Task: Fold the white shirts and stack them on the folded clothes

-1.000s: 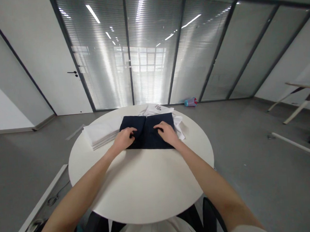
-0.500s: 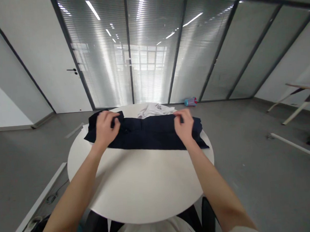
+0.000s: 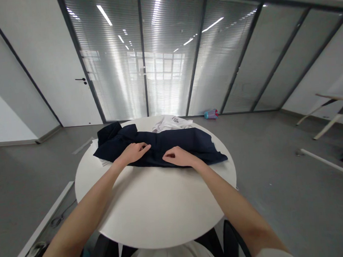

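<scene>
A dark navy garment [image 3: 184,139] lies in a wide folded strip across the far half of the round white table [image 3: 165,207]. Its left end is bunched up and its right end runs to an uneven edge. My left hand [image 3: 135,152] is over the garment's near part, left of the middle, fingers stretched out to the right. Close by on the right, my right hand [image 3: 177,156] is low over the near edge, its fingers loosely curved with a gap to the thumb. Neither hand visibly grips cloth; whether they touch it is hard to tell.
Behind the garment lies a crumpled white cloth [image 3: 172,123] with dark print. White fabric [image 3: 105,162] peeks out under the garment's left end. A blue and red container [image 3: 211,114] lies on the floor by the glass wall. Dark chair arms [image 3: 232,237] flank the table's near edge.
Both hands have left the garment's far edge and come inward and nearer to me, now close together over its near part. The garment's right end has shifted slightly.
</scene>
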### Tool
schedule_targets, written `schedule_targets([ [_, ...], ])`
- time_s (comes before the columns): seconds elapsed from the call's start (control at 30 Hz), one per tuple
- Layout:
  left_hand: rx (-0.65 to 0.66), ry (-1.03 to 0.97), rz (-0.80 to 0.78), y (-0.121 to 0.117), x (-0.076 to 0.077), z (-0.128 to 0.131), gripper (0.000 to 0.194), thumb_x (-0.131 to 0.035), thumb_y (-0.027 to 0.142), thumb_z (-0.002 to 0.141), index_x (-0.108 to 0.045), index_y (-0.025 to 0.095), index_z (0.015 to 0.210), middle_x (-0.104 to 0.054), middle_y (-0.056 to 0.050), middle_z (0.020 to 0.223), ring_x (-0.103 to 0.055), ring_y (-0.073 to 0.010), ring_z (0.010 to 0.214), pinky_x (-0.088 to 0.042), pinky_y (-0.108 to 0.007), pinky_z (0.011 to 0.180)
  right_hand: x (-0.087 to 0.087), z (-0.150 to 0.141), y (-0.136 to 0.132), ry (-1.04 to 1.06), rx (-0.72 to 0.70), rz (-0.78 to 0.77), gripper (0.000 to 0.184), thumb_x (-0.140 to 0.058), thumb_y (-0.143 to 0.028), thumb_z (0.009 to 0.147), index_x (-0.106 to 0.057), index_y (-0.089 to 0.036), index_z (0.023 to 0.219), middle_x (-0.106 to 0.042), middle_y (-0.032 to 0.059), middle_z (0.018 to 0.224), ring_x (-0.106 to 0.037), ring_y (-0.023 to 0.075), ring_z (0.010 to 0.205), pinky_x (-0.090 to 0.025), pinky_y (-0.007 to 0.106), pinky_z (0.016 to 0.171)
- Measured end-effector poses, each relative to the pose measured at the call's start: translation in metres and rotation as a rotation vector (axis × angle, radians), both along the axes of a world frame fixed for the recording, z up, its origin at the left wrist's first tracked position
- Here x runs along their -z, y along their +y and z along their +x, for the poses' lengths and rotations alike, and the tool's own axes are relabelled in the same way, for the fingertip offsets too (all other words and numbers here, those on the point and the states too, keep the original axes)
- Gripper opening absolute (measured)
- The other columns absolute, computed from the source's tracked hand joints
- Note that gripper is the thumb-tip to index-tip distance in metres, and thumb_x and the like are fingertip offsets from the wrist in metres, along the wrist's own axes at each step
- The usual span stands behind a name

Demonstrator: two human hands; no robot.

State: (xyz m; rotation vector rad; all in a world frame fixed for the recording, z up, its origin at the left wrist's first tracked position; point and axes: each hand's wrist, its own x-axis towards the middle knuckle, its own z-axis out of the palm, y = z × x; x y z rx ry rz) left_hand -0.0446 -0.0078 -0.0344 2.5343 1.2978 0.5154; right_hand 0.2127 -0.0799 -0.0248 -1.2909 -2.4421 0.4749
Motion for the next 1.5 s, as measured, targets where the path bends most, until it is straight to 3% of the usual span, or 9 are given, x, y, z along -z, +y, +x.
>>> schedule_targets([
  [0.17,0.202,-0.006,-0.455,-0.008,-0.016,-0.015,0.056,-0.044,0.062,0.093,-0.075,0.015,0.092,-0.066,-0.004,0.057,-0.061,-0.0179,0.047,-0.047,-0.028,0.053,0.0,-0.004,-0.003,-0.057,0.143,-0.003,0.036,-0.052,-0.036,0.1,-0.064,-0.021,0.13,-0.075,0.0039,0.084,-0.071,0.0191,0.081,-0.05,0.027,0.079],
  [0.37,-0.161,0.223,0.089,0.005,0.016,-0.005,0.035,-0.06,0.042,0.091,-0.071,0.017,0.113,-0.069,-0.013,0.114,-0.067,-0.0301,0.103,-0.053,-0.035,0.082,0.019,0.0,0.014,-0.478,0.531,0.141,0.041,-0.059,-0.032,0.095,-0.059,-0.024,0.135,-0.072,0.0133,0.113,-0.07,0.0292,0.104,-0.052,0.035,0.083],
  [0.5,-0.187,0.368,0.092,0.006,0.027,0.0,0.039,-0.062,0.043,0.091,-0.067,0.018,0.12,-0.064,-0.013,0.121,-0.063,-0.0308,0.11,-0.053,-0.036,0.084,0.019,-0.002,0.021,-0.523,0.585,0.132,0.031,-0.04,-0.022,0.102,-0.07,-0.019,0.11,-0.073,0.0144,0.108,-0.07,0.0274,0.103,-0.051,0.034,0.083],
  [0.7,-0.141,0.391,0.106,0.006,0.028,0.0,0.022,-0.056,0.023,0.093,-0.072,0.017,0.107,-0.066,-0.013,0.116,-0.064,-0.0276,0.108,-0.052,-0.034,0.087,0.021,0.001,0.025,-0.496,0.495,0.145,0.034,-0.052,-0.034,0.099,-0.057,-0.028,0.132,-0.073,0.0102,0.111,-0.07,0.0262,0.103,-0.051,0.034,0.084],
  [0.9,-0.126,0.336,0.128,0.004,0.02,0.0,0.017,-0.057,0.016,0.089,-0.072,0.021,0.095,-0.071,-0.008,0.104,-0.066,-0.0245,0.104,-0.051,-0.031,0.083,0.027,-0.002,0.028,-0.476,0.519,0.16,0.029,-0.036,-0.019,0.102,-0.064,-0.019,0.113,-0.073,0.0152,0.105,-0.071,0.0281,0.101,-0.052,0.039,0.085],
  [1.0,-0.144,0.305,0.166,-0.003,0.006,-0.002,0.017,-0.056,0.016,0.089,-0.071,0.021,0.093,-0.07,-0.007,0.104,-0.067,-0.0238,0.1,-0.051,-0.03,0.079,0.025,0.003,0.034,-0.225,0.617,0.184,0.028,-0.032,-0.025,0.105,-0.055,-0.018,0.119,-0.073,0.0135,0.095,-0.073,0.0255,0.091,-0.054,0.038,0.083],
  [1.2,-0.298,-0.062,0.528,-0.024,-0.029,-0.009,0.02,-0.047,0.027,0.098,-0.066,0.022,0.1,-0.063,-0.007,0.105,-0.067,-0.0214,0.084,-0.051,-0.03,0.068,0.012,0.045,0.051,0.905,0.618,0.483,0.027,-0.035,-0.046,0.101,-0.046,-0.022,0.106,-0.064,0.0083,0.104,-0.071,0.0185,0.09,-0.06,0.036,0.08],
  [1.37,-0.231,-0.641,0.952,-0.04,-0.045,-0.007,0.013,-0.05,0.027,0.099,-0.059,0.019,0.102,-0.059,-0.012,0.111,-0.061,-0.0232,0.107,-0.052,-0.037,0.09,-0.01,0.071,0.039,0.985,0.625,0.96,0.036,-0.039,-0.041,0.098,-0.043,-0.021,0.129,-0.051,0.0138,0.133,-0.052,0.0222,0.131,-0.039,0.046,0.114],
  [1.5,-0.025,-0.792,1.11,-0.055,-0.048,0.0,0.009,-0.055,0.025,0.097,-0.054,0.021,0.105,-0.056,-0.013,0.121,-0.057,-0.0239,0.118,-0.053,-0.042,0.094,-0.021,0.067,0.029,0.88,0.579,0.903,0.056,-0.044,-0.039,0.095,-0.03,-0.025,0.148,-0.041,0.0132,0.146,-0.039,0.025,0.142,-0.035,0.051,0.116],
])
